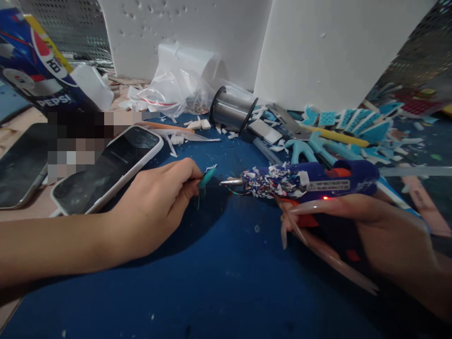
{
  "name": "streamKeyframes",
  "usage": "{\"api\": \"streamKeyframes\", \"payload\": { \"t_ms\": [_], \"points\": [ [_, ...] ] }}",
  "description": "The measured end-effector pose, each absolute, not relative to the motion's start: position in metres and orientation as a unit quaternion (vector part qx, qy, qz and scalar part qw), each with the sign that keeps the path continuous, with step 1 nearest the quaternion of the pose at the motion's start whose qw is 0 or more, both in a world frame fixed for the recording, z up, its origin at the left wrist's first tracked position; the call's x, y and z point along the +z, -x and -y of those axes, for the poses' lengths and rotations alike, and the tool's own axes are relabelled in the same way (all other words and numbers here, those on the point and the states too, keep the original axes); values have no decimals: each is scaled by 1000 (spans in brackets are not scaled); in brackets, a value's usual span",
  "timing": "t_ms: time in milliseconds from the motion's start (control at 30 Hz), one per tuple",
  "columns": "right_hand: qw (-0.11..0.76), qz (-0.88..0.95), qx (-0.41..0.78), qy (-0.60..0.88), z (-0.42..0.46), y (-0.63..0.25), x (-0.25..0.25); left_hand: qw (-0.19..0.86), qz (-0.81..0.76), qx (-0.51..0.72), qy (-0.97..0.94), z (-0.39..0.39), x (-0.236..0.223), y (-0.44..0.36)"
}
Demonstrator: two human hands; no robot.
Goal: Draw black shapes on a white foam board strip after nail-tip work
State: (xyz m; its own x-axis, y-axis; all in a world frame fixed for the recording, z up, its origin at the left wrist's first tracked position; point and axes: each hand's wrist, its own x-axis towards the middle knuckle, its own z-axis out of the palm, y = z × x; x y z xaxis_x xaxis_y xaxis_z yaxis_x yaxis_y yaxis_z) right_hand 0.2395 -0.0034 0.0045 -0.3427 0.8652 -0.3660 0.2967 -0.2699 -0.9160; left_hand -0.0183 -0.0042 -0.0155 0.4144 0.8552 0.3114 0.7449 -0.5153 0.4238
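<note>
Between thumb and fingers, my left hand (158,207) pinches a small teal piece (207,178), thin and pointed, with a bit of white and blue at its tip. What exactly the piece is cannot be made out. My right hand (381,235) is wrapped round a blue hot glue gun (339,176) with an orange trigger and a lit red light. Dried glue and coloured scraps crust its front barrel. The metal nozzle points left, a short gap from the teal piece, and a thin strand hangs below it. Long nails show on the right hand.
Two phones (109,165) and a Pepsi can (42,70) stand at the left. Behind lie a spool of clear line (233,110), a plastic bag (169,92), scissors (314,146), a yellow pen-like stick (339,135) and blue cut pieces (367,120). White foam boards (190,28) rise behind the blue mat (212,282).
</note>
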Motion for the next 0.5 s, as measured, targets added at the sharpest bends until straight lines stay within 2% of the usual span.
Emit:
{"api": "streamKeyframes", "payload": {
  "t_ms": [100,233,500],
  "points": [
    [247,474,691,486,2,-239,3,105,-483,254,-832,4,-17,19],
    [264,442,709,482,2,-243,-1,103,-485,259,-829,4,-17,19],
    [228,482,704,469,2,-242,3,95,-489,264,-826,4,-15,16]
  ]
}}
